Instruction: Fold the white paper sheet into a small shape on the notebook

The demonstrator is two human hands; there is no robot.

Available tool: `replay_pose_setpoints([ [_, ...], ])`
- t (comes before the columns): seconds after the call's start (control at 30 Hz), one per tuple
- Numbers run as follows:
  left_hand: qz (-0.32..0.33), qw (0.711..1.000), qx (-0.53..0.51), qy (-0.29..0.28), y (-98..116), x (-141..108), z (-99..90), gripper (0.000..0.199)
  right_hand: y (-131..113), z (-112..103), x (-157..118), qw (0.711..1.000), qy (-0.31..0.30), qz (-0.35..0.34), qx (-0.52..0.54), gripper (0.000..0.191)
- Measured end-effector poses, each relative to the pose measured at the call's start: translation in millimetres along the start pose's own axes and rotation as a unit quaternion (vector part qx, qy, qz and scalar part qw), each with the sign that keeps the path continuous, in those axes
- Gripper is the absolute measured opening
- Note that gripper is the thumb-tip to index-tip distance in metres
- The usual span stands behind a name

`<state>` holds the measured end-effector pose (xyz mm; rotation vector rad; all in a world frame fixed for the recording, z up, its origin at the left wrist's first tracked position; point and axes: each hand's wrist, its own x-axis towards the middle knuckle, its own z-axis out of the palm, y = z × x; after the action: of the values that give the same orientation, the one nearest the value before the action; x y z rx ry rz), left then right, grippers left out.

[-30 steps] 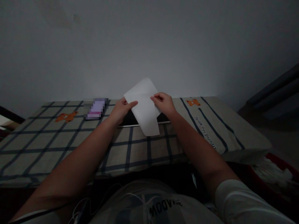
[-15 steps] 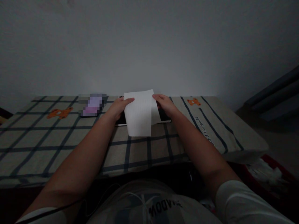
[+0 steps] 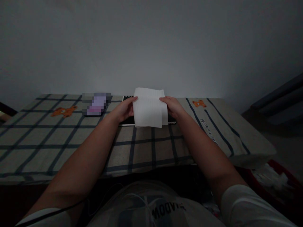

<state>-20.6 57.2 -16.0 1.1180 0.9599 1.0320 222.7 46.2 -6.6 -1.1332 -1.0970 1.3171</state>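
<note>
A folded sheet of white lined paper is held up between my two hands, its layers slightly offset along the right side. My left hand grips its left edge, thumb on the front face and fingers behind. At the right edge, my right hand pinches the paper the same way. Behind and below the paper lies a flat black item with a pale border, mostly covered, so I cannot tell what it is.
A checked cloth with bear prints covers the table, which meets a grey wall. A phone-like object, partly pixelated, lies at the left. Below the table's right end is a red container with whitish contents.
The paper has been raised and shifted slightly right, and its lower flap hangs less far down. Both hands still hold its sides.
</note>
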Motion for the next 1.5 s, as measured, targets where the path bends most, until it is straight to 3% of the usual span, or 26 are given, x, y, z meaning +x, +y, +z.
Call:
replay_pose_setpoints([
  [0.1,-0.023,0.999,0.011,-0.034,0,-4,1.2,0.034,-1,-3,2,1.0,0.023,-0.002,-0.013,0.012],
  [0.23,-0.031,0.998,0.043,-0.031,-1,-6,2.8,0.034,3,-6,6,0.996,0.047,-0.002,-0.07,0.019],
  [0.4,-0.021,0.996,0.07,-0.046,-6,-5,1.1,0.036,10,-10,11,0.994,0.037,0.001,-0.1,0.016],
  [0.57,-0.001,0.995,0.095,-0.019,-8,-2,0.8,0.035,14,-12,14,0.994,0.028,0.005,-0.11,0.019],
  [0.77,0.005,0.999,0.021,0.038,-8,6,-1.3,0.033,18,-10,13,0.994,-0.019,0.007,-0.105,0.021],
  [1.0,0.015,0.997,0.052,0.054,-11,4,1.5,0.023,19,-7,11,0.991,-0.038,0.037,-0.122,0.027],
  [1.23,0.028,0.993,0.076,0.081,-18,6,2.3,0.029,17,-4,9,0.991,-0.035,-0.024,-0.129,0.026],
  [1.5,0.037,0.991,0.075,0.101,-17,3,3.3,0.03,15,-3,6,0.984,-0.048,-0.012,-0.171,0.036],
])
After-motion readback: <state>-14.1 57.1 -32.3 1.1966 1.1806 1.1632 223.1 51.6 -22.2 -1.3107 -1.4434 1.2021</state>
